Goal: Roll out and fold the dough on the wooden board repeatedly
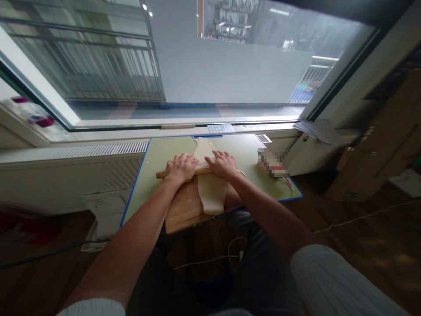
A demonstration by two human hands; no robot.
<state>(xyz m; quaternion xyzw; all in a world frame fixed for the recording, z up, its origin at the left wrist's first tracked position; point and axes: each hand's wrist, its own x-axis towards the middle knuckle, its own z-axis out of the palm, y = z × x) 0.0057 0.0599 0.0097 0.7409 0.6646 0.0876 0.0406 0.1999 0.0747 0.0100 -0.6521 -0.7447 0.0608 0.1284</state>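
A wooden rolling pin (160, 174) lies crosswise over a long, pale sheet of dough (212, 193). My left hand (182, 166) is closed over the pin left of the dough, fingers pointing forward. On the pin's right part rests my right hand (223, 164), its fingers bent over it and its thumb toward the middle. The dough stretches from beyond the pin to the near edge of a wooden board (182, 206). Beneath the board is a pale green table top (153, 153) with a blue rim. My forearms and hands hide much of the pin and board.
A pixelated item (273, 162) sits on the table's right side. Beyond the table are a window sill (131, 131) and a large window. A bottle with purple parts (39, 118) stands at left, papers (317, 131) and a cardboard box (371, 145) at right. Cables run across the floor.
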